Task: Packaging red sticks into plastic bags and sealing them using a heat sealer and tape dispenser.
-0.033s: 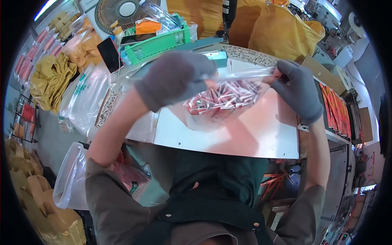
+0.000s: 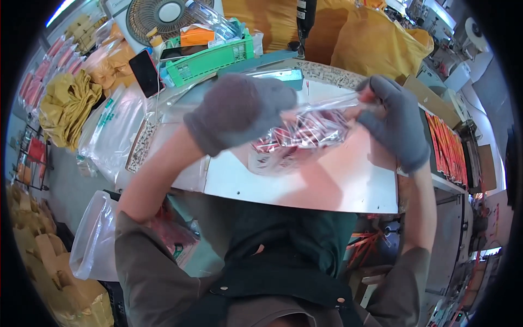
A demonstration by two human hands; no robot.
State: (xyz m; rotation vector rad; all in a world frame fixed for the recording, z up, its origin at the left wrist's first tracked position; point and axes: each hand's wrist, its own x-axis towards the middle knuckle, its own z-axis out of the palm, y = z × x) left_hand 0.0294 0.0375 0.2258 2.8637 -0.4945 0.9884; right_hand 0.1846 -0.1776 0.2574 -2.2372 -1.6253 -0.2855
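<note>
A clear plastic bag (image 2: 305,131) packed with short red-and-silver sticks lies on the white table top (image 2: 359,188). My left hand (image 2: 242,111), in a grey glove with bare fingertips, pinches the bag's upper left side; motion blurs it a little. At the opposite end, my right hand (image 2: 396,122), gloved the same way, has its thumb and fingers closed on the bag's upper right edge. Between them the bag's mouth is bunched and creased. What the sticks are exactly cannot be made out.
Behind the hands are a green basket (image 2: 212,64), a red-edged phone (image 2: 147,73) and a fan (image 2: 160,19). Orange-red strips (image 2: 447,147) lie in a row at the right. Clear plastic bags (image 2: 111,128) hang over the table's left side; a yellow sack (image 2: 376,43) stands at the back.
My left hand has shifted slightly right, toward my right hand. The bag's upper edge, stretched straight before, is now slacker and more crumpled.
</note>
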